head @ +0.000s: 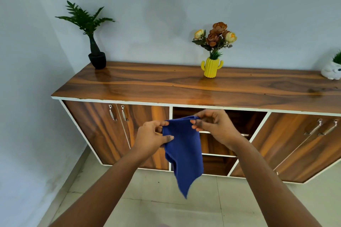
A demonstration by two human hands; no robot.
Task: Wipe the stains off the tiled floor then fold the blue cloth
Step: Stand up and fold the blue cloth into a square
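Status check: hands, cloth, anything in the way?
Left hand and right hand both pinching cloth top edge. Cloth hanging in air above floor. Nothing in the way.

From my feed I see only 2 bare forearms and hands, no sleeves in view up to the frame edge. Left hand [150, 137] and right hand [215, 127]: no rings, no watch, no bands, no gloves. Nails short and unpainted, thumbnails visible on both. Forearms slim, w/ no marks or tattoos I can make out. Nothing else of the body in shot.
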